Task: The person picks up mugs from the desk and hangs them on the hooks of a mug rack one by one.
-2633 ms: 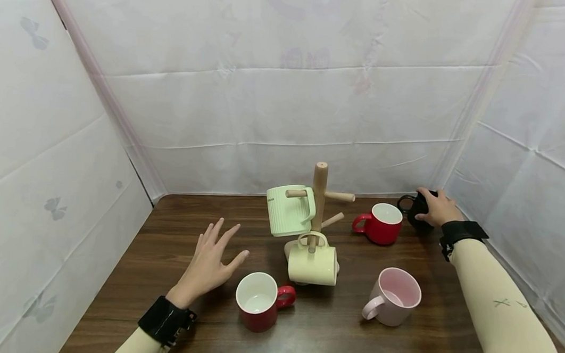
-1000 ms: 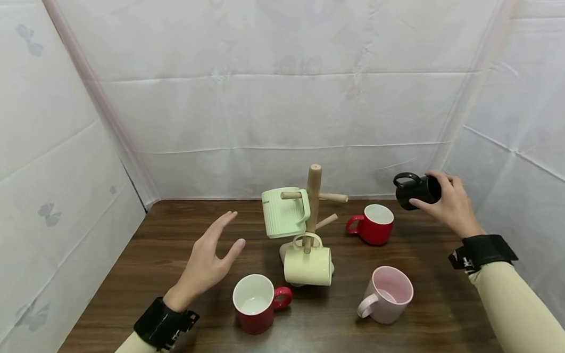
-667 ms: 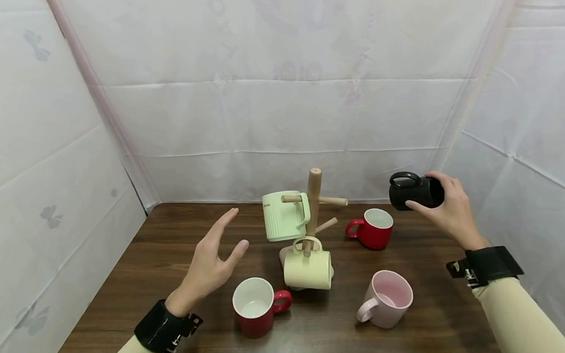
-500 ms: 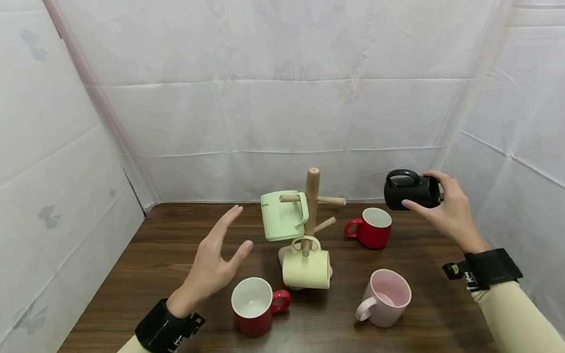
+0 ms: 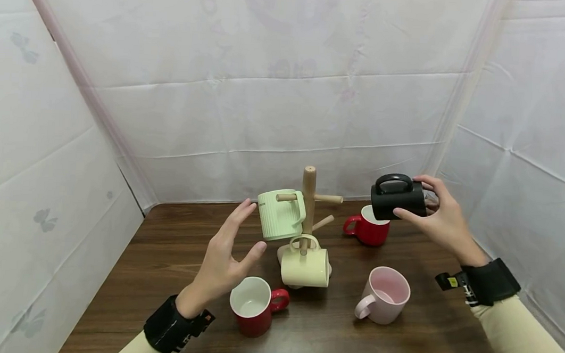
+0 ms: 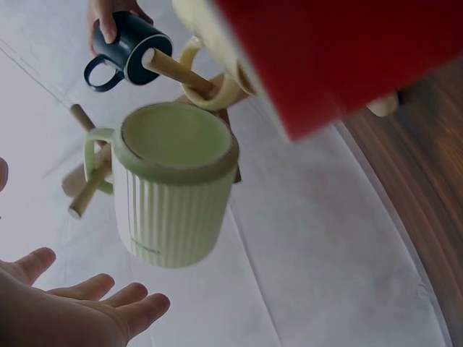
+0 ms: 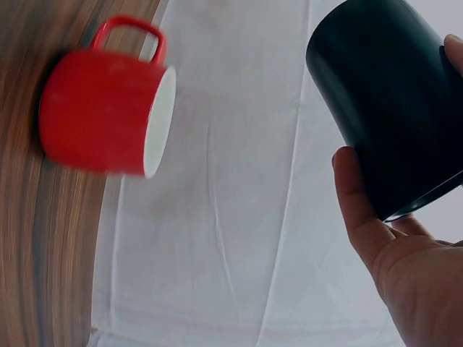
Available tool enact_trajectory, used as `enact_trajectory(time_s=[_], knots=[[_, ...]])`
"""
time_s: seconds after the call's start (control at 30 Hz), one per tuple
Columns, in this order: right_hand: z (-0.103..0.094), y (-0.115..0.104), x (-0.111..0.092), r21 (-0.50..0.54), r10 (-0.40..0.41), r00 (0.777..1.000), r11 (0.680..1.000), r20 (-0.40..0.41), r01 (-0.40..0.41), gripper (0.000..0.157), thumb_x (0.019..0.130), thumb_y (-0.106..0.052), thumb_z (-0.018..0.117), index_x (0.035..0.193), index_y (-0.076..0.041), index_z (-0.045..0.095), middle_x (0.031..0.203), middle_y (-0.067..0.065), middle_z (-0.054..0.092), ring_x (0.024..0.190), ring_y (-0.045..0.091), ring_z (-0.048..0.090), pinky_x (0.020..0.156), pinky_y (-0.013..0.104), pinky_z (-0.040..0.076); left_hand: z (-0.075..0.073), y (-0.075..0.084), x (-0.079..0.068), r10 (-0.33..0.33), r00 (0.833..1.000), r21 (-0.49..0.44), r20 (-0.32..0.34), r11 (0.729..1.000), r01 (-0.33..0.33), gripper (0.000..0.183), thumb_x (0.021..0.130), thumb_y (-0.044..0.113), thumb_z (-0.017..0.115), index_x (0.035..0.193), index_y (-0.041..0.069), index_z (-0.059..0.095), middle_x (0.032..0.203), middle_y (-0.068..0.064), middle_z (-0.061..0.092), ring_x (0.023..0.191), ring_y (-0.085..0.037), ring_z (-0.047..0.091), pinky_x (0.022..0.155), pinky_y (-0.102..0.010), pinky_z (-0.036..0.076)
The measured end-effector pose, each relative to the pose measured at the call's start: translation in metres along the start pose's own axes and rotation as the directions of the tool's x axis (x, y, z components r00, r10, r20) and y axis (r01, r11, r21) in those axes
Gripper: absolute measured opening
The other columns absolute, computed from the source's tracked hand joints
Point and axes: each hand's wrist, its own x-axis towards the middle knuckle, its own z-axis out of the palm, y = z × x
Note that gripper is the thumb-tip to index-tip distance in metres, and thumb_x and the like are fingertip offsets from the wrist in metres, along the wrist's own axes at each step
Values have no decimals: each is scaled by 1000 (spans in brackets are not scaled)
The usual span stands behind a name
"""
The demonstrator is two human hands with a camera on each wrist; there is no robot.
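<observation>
My right hand [image 5: 440, 219] grips a black mug [image 5: 396, 201] near its rim, tipped on its side above the table, handle up and base toward the left. In the right wrist view, the thumb and fingers span the black mug [image 7: 391, 108]. My left hand [image 5: 225, 259] is held in the air with fingers spread, holding nothing, left of the wooden mug tree [image 5: 308, 199]. A ribbed light green mug [image 5: 279, 216] hangs by its handle from an upper peg, close to those fingertips. Below it a pale yellow mug [image 5: 305, 268] hangs from a lower peg.
A red mug [image 5: 254, 313] with white inside stands in front of the tree, near my left wrist. Another red mug [image 5: 366, 231] stands behind, partly covered by the black mug. A pink mug [image 5: 385, 299] stands front right. White cloth walls [image 5: 218, 114] enclose the wooden table [image 5: 164, 245].
My right hand has lifted the black mug off the back right of the table, tipped it sideways and carried it left. My left hand has shifted slightly right toward the green mug.
</observation>
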Motion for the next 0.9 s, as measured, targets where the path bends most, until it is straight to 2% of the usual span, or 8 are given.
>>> enact_trajectory(time_s=[0.03,0.23,0.33,0.5,0.67,0.9], knots=[[1,-9,-2,10,-7,1000,1000,11,7,80,64,-21,84,132,-32,44,122,5,51,82,13,62,65,15,48,1,1,1,12,1000,-7,-1,1000,-12,67,77,9,67,137,3,40,142,-15,38,125,-37,37,100,-50,34],[8,-28,-13,89,-51,997,995,67,45,80,65,-15,84,134,-22,44,124,3,50,82,13,63,62,18,49,6,10,7,56,998,-53,25,997,-54,68,75,10,69,135,-5,39,143,-19,34,126,-40,34,102,-50,32],[10,-34,-18,115,-68,995,992,78,59,82,64,-13,84,135,-25,43,123,1,52,82,15,62,61,18,48,8,16,10,68,996,-68,52,996,-64,71,74,11,71,135,-4,38,144,-21,31,127,-40,32,102,-50,31],[9,-70,-30,127,-82,991,990,104,68,80,66,-10,82,134,-22,43,121,2,53,81,14,61,59,21,48,12,26,15,111,990,-102,83,990,-102,74,75,13,73,137,-3,37,146,-21,29,128,-40,30,102,-49,31],[8,-101,-41,139,-116,986,985,121,99,77,66,-7,82,132,-12,43,121,4,53,81,14,61,58,21,48,17,38,20,172,980,-159,102,975,-155,78,75,15,75,139,-2,34,147,-21,27,129,-39,29,103,-47,31],[13,-118,-51,198,-121,982,976,143,91,80,63,-5,83,132,-14,43,121,2,54,83,17,60,61,24,49,28,51,25,175,973,-197,152,970,-144,90,68,13,80,140,-1,28,148,-19,25,131,-35,28,102,-46,33]])
